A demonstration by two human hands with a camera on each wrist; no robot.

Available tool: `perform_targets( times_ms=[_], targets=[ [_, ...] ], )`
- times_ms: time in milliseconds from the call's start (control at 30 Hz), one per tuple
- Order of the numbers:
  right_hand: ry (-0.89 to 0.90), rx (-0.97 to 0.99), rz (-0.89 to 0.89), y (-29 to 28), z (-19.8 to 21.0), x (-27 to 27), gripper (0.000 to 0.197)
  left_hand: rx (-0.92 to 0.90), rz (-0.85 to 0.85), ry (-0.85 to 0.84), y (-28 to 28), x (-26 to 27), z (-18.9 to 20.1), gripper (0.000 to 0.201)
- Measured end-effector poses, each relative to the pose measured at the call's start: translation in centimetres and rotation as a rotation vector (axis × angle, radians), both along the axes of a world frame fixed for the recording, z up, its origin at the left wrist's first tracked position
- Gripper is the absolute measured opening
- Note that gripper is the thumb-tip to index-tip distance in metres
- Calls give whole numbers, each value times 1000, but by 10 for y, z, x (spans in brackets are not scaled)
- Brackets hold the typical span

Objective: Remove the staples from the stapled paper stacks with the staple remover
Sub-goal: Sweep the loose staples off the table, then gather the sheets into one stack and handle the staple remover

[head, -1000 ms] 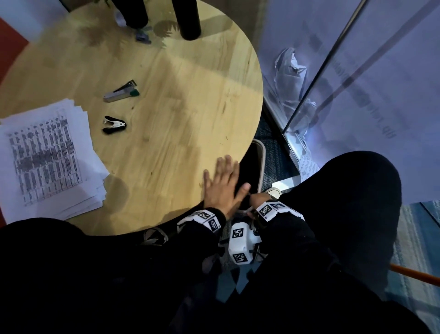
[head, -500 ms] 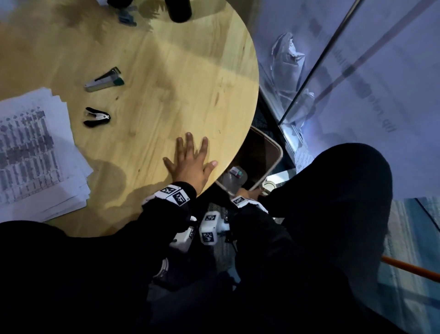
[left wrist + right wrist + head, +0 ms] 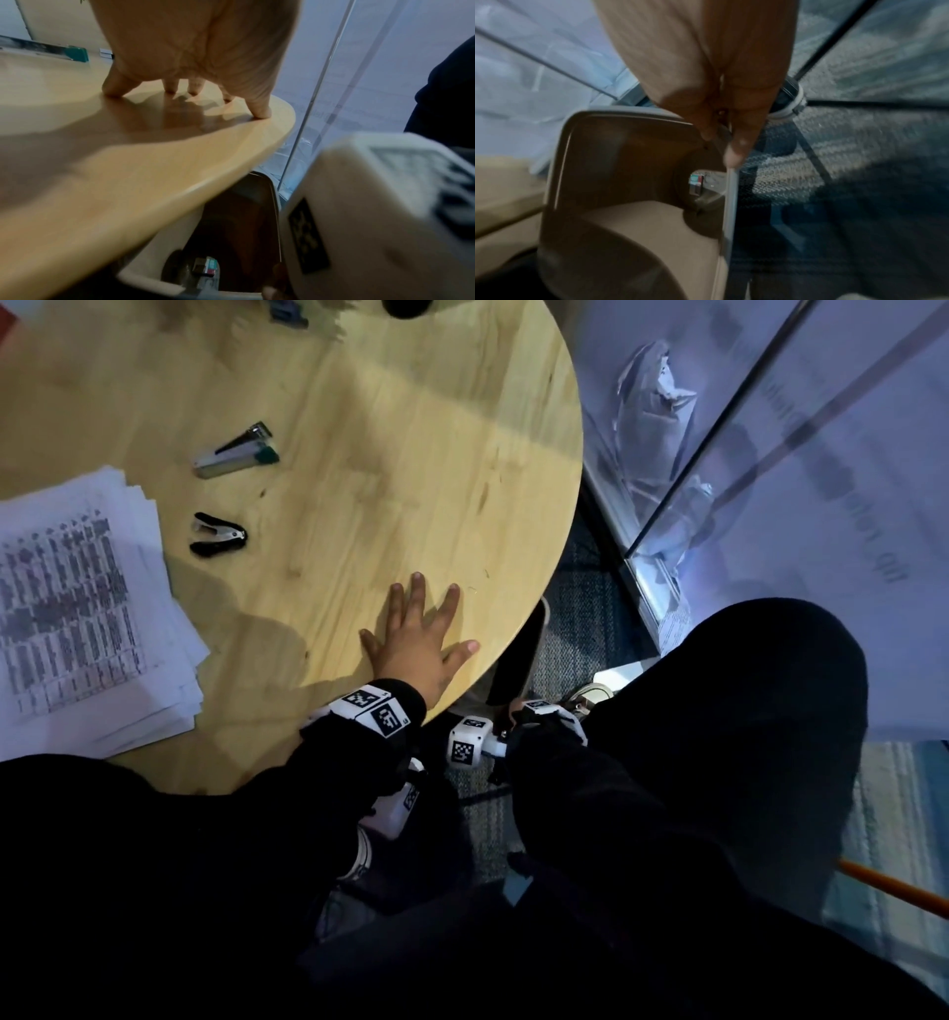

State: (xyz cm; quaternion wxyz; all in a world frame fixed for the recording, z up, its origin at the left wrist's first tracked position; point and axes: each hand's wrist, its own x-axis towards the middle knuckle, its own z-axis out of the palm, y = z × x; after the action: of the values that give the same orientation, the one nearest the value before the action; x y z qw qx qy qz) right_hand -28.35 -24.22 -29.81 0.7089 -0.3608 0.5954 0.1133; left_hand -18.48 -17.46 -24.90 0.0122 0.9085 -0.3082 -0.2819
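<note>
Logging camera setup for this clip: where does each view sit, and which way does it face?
Head: above, looking down at the table, left hand, dark sleeves.
Left wrist: behind the left hand, facing across the tabletop; fingers spread on wood.
Right wrist: below table level, facing the bin whose rim the right hand pinches.
Shared: both wrist views show the bin.

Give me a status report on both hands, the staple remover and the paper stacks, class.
Left hand flat on the table. Right hand pinching the bin rim below the table edge. Staple remover untouched beside the paper stacks. Nothing blocking.
</note>
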Motion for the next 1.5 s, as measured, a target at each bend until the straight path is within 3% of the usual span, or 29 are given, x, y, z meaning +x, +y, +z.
perform_targets(
  times_ms=[67, 100, 133, 167, 200, 233, 267, 333, 433, 533, 700, 767, 900, 1000, 1067, 1267, 1400, 1500],
  targets=[
    [72, 51, 33, -2, -31, -19, 55, -4, 0, -1, 1, 0, -1, 69],
    [60, -53, 32, -13, -40, -25, 63, -4, 1, -1, 1, 1, -1, 69],
    [196, -186, 157, -23, -56, -20, 66, -5, 0, -2, 1, 1, -1, 69],
    [236, -360, -26, -37, -48, -13, 62, -5, -3, -3, 1, 1, -1, 69],
    [26, -412, -229, -50, -28, -7, 50, -7, -7, -4, 1, 2, -1, 68],
    [135, -471, -250, -52, -5, 3, 45, -12, -15, -8, 1, 4, 0, 68],
    [146, -617, -250, -58, 21, 19, 47, -20, -22, -10, 2, 8, 2, 66],
    [-91, -837, -224, -65, 64, 35, 48, -91, -3, 2, 6, 20, 9, 59],
    [-380, -1010, -40, -44, 117, 72, 44, -258, 155, -20, 24, 49, 25, 41],
    [-496, -961, 146, -15, 137, 98, 42, -395, 383, -55, 64, 80, 47, 36],
    [-445, -563, 467, 53, 132, 136, 41, -512, 769, -174, 157, 114, 79, 21],
    [-386, -484, 584, 82, 128, 148, 48, -468, 915, -200, 197, 130, 83, 27],
    [-291, -542, 836, 133, 117, 174, 64, -254, 1145, -137, 286, 160, 72, 43],
    [-219, -615, 955, 159, 113, 186, 65, -172, 1209, -39, 332, 171, 59, 49],
    [-177, -694, 1061, 171, 106, 194, 65, -239, 1227, -30, 346, 183, 52, 50],
    [-134, -871, 1378, 200, 90, 213, 101, -366, 1320, 41, 361, 226, 44, 56],
    [-88, -916, 1626, 213, 72, 224, 80, -330, 1363, 170, 370, 247, 26, 60],
    [-109, -997, 1617, 211, 64, 222, 61, -354, 1316, 190, 375, 261, 21, 72]
  ],
)
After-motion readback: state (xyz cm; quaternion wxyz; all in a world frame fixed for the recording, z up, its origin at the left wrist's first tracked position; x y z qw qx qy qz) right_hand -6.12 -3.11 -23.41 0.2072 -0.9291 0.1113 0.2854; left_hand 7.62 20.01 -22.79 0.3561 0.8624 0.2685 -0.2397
